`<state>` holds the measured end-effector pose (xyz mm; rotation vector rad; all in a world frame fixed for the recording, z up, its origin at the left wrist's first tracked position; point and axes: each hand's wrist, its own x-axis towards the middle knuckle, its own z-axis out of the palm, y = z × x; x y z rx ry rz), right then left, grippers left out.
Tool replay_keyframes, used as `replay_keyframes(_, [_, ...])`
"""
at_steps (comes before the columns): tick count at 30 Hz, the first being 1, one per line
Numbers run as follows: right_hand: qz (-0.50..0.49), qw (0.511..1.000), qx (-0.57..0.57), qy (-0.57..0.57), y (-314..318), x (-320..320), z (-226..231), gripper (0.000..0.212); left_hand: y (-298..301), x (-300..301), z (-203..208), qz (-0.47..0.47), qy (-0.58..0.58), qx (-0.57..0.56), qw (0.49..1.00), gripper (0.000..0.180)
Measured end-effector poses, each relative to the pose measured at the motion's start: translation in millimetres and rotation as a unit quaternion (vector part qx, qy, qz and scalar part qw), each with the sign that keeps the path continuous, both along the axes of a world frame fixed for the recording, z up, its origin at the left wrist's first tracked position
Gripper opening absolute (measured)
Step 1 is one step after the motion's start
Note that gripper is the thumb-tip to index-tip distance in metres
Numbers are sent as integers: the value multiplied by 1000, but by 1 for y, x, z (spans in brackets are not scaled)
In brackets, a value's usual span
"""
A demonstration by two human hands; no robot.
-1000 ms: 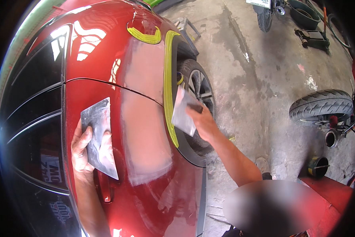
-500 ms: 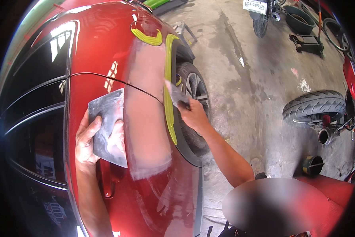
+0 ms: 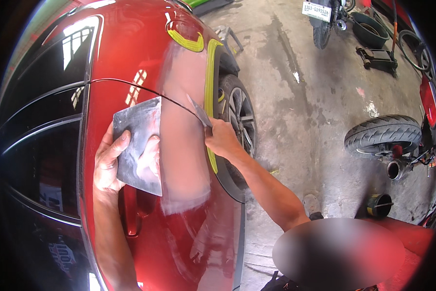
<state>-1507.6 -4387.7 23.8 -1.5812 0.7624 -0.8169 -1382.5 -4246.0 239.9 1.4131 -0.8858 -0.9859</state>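
Observation:
My left hand point(image 3: 109, 162) grips a flat metal sheet point(image 3: 141, 145), thumb on its face and fingers behind. The sheet is smeared grey, reflects the hand, and stands over the red car panel point(image 3: 116, 58). My right hand point(image 3: 223, 139) is closed round the handle end of a putty knife point(image 3: 200, 110). Its thin blade points up and left over a dull pinkish filler patch point(image 3: 185, 150), near the dark panel seam. Whether the blade touches the patch, I cannot tell. Yellow masking tape point(image 3: 209, 80) edges the patch along the wheel arch.
Beside my right forearm is the car's wheel point(image 3: 241, 114). More yellow tape point(image 3: 186, 43) rings the fuel flap. On the concrete floor point(image 3: 295, 126) lie a loose tyre point(image 3: 383, 136), a tin point(image 3: 379, 205), a floor jack point(image 3: 377, 59) and a black tub point(image 3: 369, 29). A blurred patch covers the lower right.
My right hand has moved left, bringing the putty knife from over the tape onto the filler patch area. The metal sheet has shifted slightly up and right in view.

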Motion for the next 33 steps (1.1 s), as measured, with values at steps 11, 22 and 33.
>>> replay_keyframes(11, [-27,993,-85,-80,27,9,-34,55,3,4,-4,3,-28,-8,1000,55])
replay_keyframes(22, [23,981,-117,-150,59,-4,-67,73,5,8,-3,16,-38,-7,999,54])
replay_keyframes(33, [73,974,-109,-185,94,-10,-117,73,3,2,-6,53,-56,-17,997,50])
